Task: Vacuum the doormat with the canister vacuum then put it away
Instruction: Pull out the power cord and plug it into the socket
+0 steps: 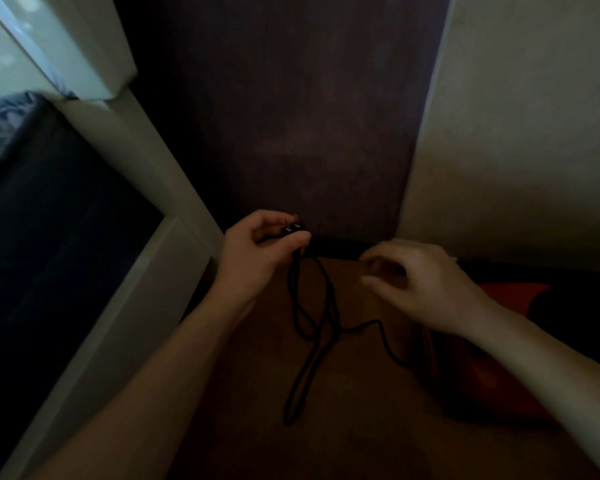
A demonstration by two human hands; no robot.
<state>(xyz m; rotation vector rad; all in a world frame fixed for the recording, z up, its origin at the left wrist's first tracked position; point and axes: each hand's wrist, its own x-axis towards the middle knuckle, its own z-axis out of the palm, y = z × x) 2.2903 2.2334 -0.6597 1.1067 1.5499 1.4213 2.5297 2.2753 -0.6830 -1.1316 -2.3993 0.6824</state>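
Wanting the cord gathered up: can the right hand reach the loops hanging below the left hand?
Probably yes: the right hand holds nothing and hovers beside the cord loops, with nothing visible between them.

Left hand (257, 245): mine was bare, dimly lit.
Right hand (421, 284): mine was bare, fingertips blurred.
Left forearm (174, 351): was bare to the frame's edge.
Right forearm (537, 344): was bare likewise.
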